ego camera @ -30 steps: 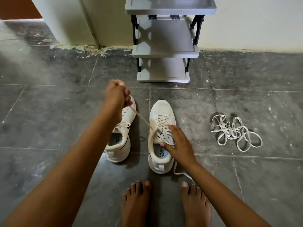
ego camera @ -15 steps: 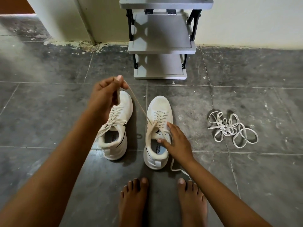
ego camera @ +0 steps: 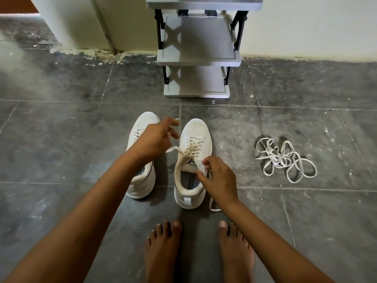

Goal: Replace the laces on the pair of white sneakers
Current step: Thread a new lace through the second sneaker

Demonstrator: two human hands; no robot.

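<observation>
Two white sneakers stand side by side on the dark tiled floor, toes pointing away from me. My left hand (ego camera: 156,138) hovers over the left sneaker (ego camera: 142,180) and pinches the tip of a cream lace (ego camera: 173,149). That lace runs slack into the eyelets of the right sneaker (ego camera: 195,129). My right hand (ego camera: 219,177) is at the right sneaker's collar, thumb and fingers pinching the lace by the top eyelet. The other lace end (ego camera: 213,208) trails on the floor under my right wrist.
A tangled pile of loose white laces (ego camera: 285,160) lies on the floor to the right. A grey tiered shoe rack (ego camera: 196,58) stands against the wall behind the sneakers. My bare feet (ego camera: 163,248) are just in front of the shoes.
My left hand has come down and to the right, so the once taut lace now hangs slack. My right hand stays at the right sneaker's collar.
</observation>
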